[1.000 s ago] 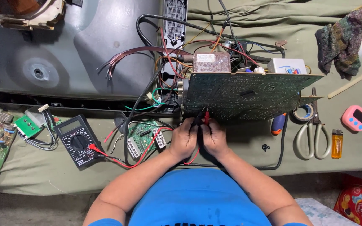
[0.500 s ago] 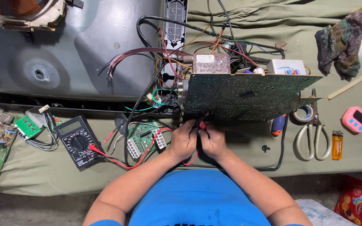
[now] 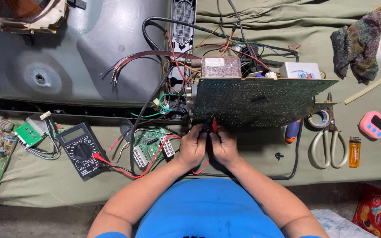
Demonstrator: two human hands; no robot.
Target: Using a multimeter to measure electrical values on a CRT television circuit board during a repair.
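A large green circuit board [image 3: 261,100] lies solder side up on the olive cloth. Both hands meet at its near edge. My right hand [image 3: 224,146] grips a red probe [image 3: 214,126] with its tip on the board. My left hand [image 3: 193,147] holds a black probe [image 3: 203,128] just beside it, mostly hidden by the fingers. Red and black leads [image 3: 124,169] run left to a black multimeter [image 3: 80,149].
A grey television back shell [image 3: 76,53] fills the far left. Small green boards [image 3: 148,145] and loose wires lie near the meter. Right of the big board are scissors [image 3: 329,141], a tape roll [image 3: 319,119], a lighter [image 3: 354,151], a pink timer [image 3: 374,125] and a rag [image 3: 360,42].
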